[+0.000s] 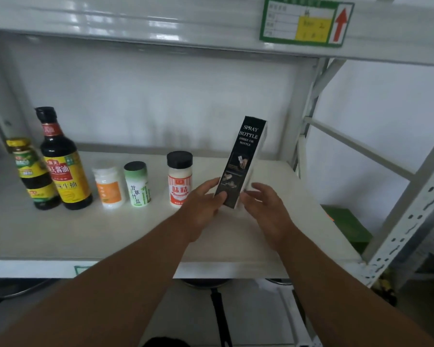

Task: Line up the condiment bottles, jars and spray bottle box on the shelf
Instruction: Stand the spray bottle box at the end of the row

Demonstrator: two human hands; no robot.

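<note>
Our left hand (206, 199) grips the spray bottle box (243, 161) at its base, thumb across the front; our right hand (266, 204) is open beside it. The box stands tilted on the shelf (110, 234), right of the jars (179, 179).

At 1 o'clock above me, a green-framed label (307, 21) with a yellow field and a red arrow pointing up is hanging on the upper shelf beam (161, 23). At 3 o'clock, a perforated grey upright (411, 219) is standing, and a green box (346, 226) is lying behind it. At 6 o'clock, a dark pan handle (219, 314) is showing below me.
</note>
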